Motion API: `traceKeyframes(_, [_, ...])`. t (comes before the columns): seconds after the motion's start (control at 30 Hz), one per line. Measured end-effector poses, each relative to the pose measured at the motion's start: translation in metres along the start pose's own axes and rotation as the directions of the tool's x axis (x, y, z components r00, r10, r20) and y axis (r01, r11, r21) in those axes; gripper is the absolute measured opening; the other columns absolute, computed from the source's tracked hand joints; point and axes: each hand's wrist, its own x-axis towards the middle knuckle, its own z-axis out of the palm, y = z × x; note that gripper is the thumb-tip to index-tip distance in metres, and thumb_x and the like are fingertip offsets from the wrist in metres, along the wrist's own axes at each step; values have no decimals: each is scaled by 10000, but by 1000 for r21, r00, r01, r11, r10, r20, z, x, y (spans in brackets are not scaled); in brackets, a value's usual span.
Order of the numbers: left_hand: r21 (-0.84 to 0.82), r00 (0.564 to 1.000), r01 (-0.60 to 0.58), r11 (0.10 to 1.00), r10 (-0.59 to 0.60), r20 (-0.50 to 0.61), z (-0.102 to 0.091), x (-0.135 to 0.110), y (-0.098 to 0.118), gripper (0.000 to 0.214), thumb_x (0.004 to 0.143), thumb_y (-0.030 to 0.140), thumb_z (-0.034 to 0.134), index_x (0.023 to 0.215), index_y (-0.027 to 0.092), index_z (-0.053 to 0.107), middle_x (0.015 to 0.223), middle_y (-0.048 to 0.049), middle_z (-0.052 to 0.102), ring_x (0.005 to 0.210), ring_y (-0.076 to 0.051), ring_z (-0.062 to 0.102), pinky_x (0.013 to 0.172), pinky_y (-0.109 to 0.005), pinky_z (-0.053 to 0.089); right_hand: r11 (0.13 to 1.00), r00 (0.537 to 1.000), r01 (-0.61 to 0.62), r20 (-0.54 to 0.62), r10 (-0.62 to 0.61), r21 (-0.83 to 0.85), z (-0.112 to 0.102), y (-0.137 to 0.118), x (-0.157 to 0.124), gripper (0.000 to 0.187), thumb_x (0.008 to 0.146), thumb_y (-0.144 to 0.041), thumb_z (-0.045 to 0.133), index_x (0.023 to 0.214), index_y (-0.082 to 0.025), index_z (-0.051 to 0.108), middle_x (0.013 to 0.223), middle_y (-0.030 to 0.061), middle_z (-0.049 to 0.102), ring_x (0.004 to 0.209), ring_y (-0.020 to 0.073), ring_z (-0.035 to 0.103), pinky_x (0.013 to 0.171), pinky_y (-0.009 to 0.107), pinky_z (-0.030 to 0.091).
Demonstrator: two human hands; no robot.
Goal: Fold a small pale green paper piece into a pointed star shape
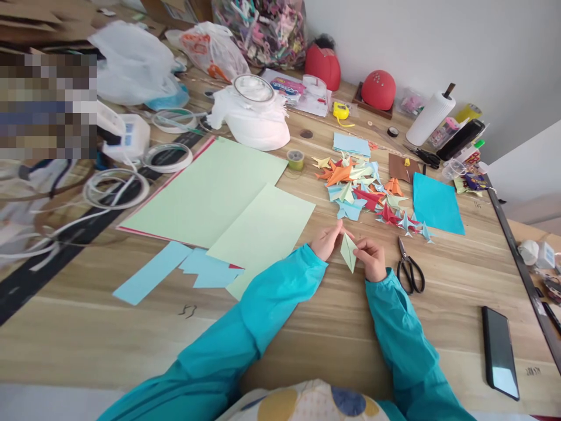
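A small pale green folded paper piece [348, 250], pointed at its lower end, is held between both hands above the wooden table [333, 327]. My left hand [326, 241] pinches its upper left edge. My right hand [371, 257] grips its right side with closed fingers. Both arms wear teal sleeves. Just beyond the hands lies a pile of several finished folded paper shapes [363, 190] in orange, red, blue and green.
Black scissors [409, 270] lie right of my right hand. A teal sheet [436, 203], large pale green sheets [210, 196], light blue offcuts [175, 272], a phone [499, 351], tape rolls [166, 156], a paper towel roll [432, 117] and plastic bags [135, 61] crowd the table.
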Motion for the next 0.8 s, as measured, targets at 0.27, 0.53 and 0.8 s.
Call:
traceKeyframes(0.27, [42, 986, -141, 989, 137, 94, 2, -3, 3, 256, 616, 365, 672, 573, 121, 606, 610, -3, 516, 572, -97, 458, 528, -232, 354, 1000, 1000, 13, 12, -13, 24, -1, 3, 1, 100, 617, -215, 633, 561, -178, 558, 461, -38, 513, 434, 100, 461, 448, 234, 353])
traceKeyframes(0.53, [27, 982, -156, 987, 152, 111, 0, -4, 5, 335, 766, 386, 507, 584, 138, 640, 628, -19, 547, 628, -126, 518, 614, -254, 401, 1000, 1000, -4, 5, 4, -22, -2, 2, 1, 124, 592, -238, 638, 537, -184, 540, 471, -30, 513, 446, 104, 441, 440, 236, 342])
traceKeyframes(0.8, [-3, 991, -102, 995, 102, 88, 1, -3, 7, 442, 813, 441, 405, 572, 131, 609, 594, -24, 560, 610, -126, 511, 623, -265, 405, 998, 999, -13, -39, 15, 61, -3, 3, 3, 116, 588, -217, 647, 546, -183, 544, 461, -41, 515, 419, 96, 436, 416, 226, 331])
